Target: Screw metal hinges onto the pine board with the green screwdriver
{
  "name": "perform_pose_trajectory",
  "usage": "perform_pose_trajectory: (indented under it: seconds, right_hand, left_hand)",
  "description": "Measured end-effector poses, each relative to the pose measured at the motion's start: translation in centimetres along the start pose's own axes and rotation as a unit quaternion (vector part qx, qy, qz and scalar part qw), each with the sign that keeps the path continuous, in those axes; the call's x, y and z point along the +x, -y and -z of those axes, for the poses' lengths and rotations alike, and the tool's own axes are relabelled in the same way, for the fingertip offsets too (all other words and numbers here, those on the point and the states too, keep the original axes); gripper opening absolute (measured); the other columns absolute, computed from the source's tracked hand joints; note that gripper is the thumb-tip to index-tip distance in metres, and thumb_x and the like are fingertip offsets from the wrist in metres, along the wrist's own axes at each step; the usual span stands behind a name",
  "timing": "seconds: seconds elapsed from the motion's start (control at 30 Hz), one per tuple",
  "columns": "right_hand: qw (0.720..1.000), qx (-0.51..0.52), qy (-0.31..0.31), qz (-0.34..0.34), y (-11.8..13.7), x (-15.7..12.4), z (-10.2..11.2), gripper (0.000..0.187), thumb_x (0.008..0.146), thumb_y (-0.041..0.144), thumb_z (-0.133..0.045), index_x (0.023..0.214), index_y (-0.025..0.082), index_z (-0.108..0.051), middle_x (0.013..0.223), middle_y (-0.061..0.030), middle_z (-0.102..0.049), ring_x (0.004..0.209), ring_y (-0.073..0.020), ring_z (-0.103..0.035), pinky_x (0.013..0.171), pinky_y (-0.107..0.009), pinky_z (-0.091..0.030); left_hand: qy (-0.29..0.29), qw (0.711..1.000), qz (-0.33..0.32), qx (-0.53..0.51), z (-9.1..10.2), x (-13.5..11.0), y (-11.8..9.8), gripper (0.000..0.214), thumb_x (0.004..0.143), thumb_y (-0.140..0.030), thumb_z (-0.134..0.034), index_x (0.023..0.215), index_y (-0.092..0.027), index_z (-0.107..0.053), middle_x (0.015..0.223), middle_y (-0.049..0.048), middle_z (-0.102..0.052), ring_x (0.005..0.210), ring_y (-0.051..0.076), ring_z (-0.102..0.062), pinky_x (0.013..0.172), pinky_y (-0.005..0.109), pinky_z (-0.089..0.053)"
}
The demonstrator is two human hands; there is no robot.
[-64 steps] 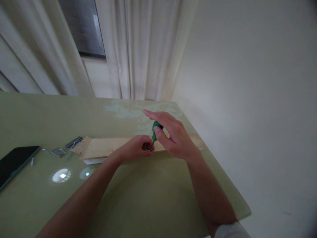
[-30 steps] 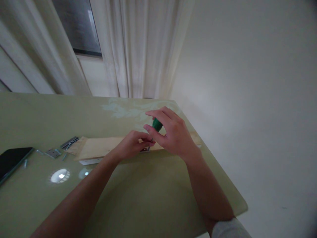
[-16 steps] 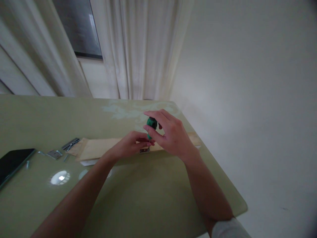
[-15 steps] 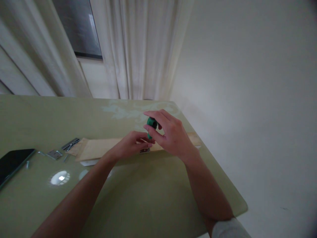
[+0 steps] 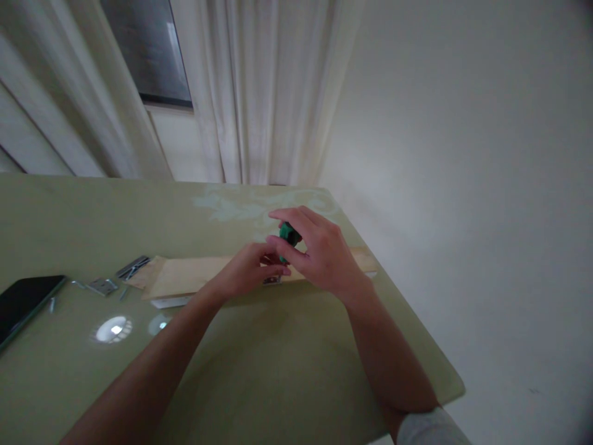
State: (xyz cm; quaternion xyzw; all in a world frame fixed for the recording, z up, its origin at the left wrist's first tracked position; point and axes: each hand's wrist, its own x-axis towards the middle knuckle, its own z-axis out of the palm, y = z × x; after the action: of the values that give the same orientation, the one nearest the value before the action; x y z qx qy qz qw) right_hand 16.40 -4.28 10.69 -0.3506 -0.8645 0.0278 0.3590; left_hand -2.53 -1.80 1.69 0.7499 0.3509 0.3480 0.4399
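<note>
My right hand (image 5: 319,250) is closed round the green and black handle of a screwdriver (image 5: 289,234), which stands upright over a pale wooden board (image 5: 185,275). At the lower end of the screwdriver, the fingers of my left hand (image 5: 248,269) are pinched together; what lies between them is hidden. Just below those fingertips, a small metal hinge (image 5: 272,280) shows at the board's near edge. The screwdriver's tip is covered by my hands.
Left of the board lie another metal hinge (image 5: 102,286), a dark metal piece (image 5: 132,267) and several loose screws, one screw (image 5: 52,304) beside a phone (image 5: 28,303). The table's right edge (image 5: 407,309) runs near a white wall (image 5: 486,216). Curtains (image 5: 273,93) hang behind.
The screwdriver handle has tilted and shifted slightly right and down within my right hand, and the right thumb has moved a little left. My left hand stays at the same spot.
</note>
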Motion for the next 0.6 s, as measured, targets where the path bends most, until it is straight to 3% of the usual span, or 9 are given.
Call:
perform_pose_trajectory:
  seconds: [0.1,0.3,0.47,0.6]
  right_hand:
    - [1.0,0.001,0.0,-0.003,0.1,-0.04,0.12,0.03,0.105,0.036,-0.065,0.132,0.021,-0.065,0.114,-0.0071,-0.073,0.105,-0.0216,-0.068,0.093,-0.034,-0.053]
    - [1.0,0.02,0.009,-0.003,0.35,-0.11,0.2,0.036,0.1,0.037,-0.071,0.132,0.022,-0.064,0.116,-0.0063,-0.073,0.104,-0.0218,-0.07,0.09,-0.034,-0.053]
    - [1.0,0.021,0.004,-0.005,0.26,-0.12,0.03,0.031,0.102,0.038,-0.071,0.129,0.024,-0.065,0.113,-0.0054,-0.073,0.104,-0.0214,-0.07,0.09,-0.033,-0.053]
    - [1.0,0.016,0.002,-0.001,0.35,-0.06,0.05,0.029,0.102,0.038,-0.069,0.126,0.023,-0.065,0.112,-0.0058,-0.073,0.104,-0.0216,-0.069,0.09,-0.034,-0.053]
  left_hand:
    - [-0.045,0.998,-0.027,0.017,-0.05,0.02,0.19,0.01,0.086,-0.026,-0.078,0.084,-0.016,-0.077,0.076,0.0008,-0.076,0.072,0.016,-0.069,0.066,0.024,-0.054]
    - [0.047,0.997,-0.059,0.006,0.65,-0.15,-0.27,0.016,0.094,-0.025,-0.068,0.088,-0.017,-0.081,0.087,0.003,-0.08,0.078,0.016,-0.071,0.07,0.025,-0.056]
    - [-0.001,1.0,-0.008,0.018,0.24,-0.02,-0.6,0.008,0.084,-0.022,-0.077,0.087,-0.016,-0.081,0.084,0.0032,-0.081,0.075,0.018,-0.071,0.067,0.025,-0.056]
    - [-0.027,0.997,-0.045,0.058,0.48,-0.06,0.21,0.014,0.09,-0.028,-0.074,0.088,-0.017,-0.083,0.085,0.0025,-0.082,0.078,0.018,-0.072,0.069,0.026,-0.055]
